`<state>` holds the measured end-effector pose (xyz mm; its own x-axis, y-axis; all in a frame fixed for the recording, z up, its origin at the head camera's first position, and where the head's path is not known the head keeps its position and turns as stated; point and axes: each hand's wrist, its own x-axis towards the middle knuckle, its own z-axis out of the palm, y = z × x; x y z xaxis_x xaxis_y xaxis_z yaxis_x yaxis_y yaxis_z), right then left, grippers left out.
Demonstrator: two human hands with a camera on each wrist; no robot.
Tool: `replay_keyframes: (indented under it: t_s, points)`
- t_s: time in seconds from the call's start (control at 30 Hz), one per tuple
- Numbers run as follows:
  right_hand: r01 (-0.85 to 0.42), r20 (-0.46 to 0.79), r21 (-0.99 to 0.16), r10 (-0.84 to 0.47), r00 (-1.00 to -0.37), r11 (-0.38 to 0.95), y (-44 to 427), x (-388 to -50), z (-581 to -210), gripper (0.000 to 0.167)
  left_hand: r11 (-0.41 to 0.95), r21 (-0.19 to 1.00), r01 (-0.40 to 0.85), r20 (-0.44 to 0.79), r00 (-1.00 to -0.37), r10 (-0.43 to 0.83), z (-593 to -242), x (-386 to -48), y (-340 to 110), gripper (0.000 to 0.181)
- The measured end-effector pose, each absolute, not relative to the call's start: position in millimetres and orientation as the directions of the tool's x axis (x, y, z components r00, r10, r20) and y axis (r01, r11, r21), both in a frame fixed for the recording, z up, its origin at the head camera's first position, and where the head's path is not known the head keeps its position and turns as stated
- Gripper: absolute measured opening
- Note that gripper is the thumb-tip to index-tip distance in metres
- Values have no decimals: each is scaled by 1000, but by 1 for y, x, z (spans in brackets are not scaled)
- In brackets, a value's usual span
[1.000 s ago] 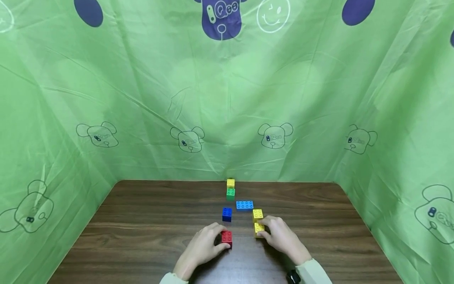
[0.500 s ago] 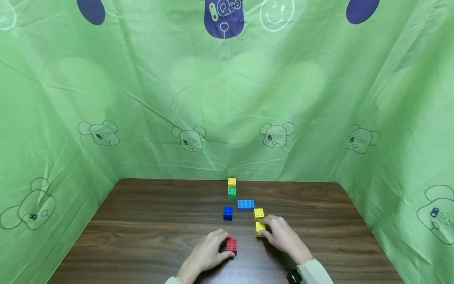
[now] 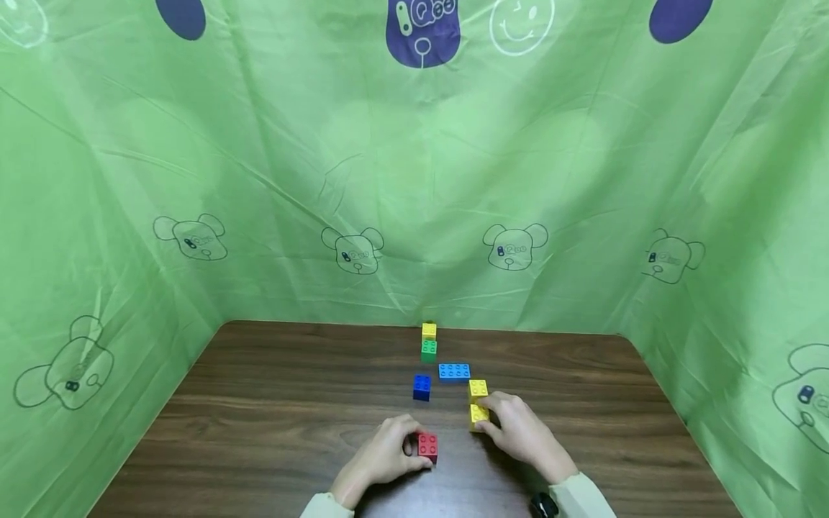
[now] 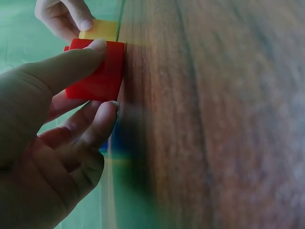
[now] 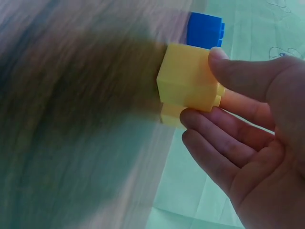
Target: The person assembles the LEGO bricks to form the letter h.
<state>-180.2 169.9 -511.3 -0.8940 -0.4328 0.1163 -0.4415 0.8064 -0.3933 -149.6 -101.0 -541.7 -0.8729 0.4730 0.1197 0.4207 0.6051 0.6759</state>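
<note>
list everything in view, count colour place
table: 1, brown, beneath blocks
printed cloth: 1, green, around table
red block: 1, red, nearest
yellow blocks: 3, yellow, two rightmost, one farthest
green block: 1, green, before farthest yellow
long block: 1, light blue, centre-back
small block: 1, dark blue, left of long block
wristband: 1, black, right wrist
sleeves: 2, pale, wrists
left hand: 1, bare, gripping red block
right hand: 1, bare, gripping nearest yellow block

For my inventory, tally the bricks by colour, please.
Yellow square plastic bricks: 3
Green square plastic brick: 1
Dark blue square plastic brick: 1
Light blue rectangular plastic brick: 1
Red square plastic brick: 1
Total: 7
</note>
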Motion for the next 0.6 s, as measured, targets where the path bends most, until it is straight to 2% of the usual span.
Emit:
replay_keyframes:
  t_s: [0.4,0.6]
  points:
    - [-555,210,-434,-519,-829,710,155,-175,-477,34,647,621,443,132,-873,470,-542,-155,-103,38]
    - [-612,270,-453,-554,-787,648,140,-167,-464,30,673,615,412,92,-885,457,-544,-155,-102,42]
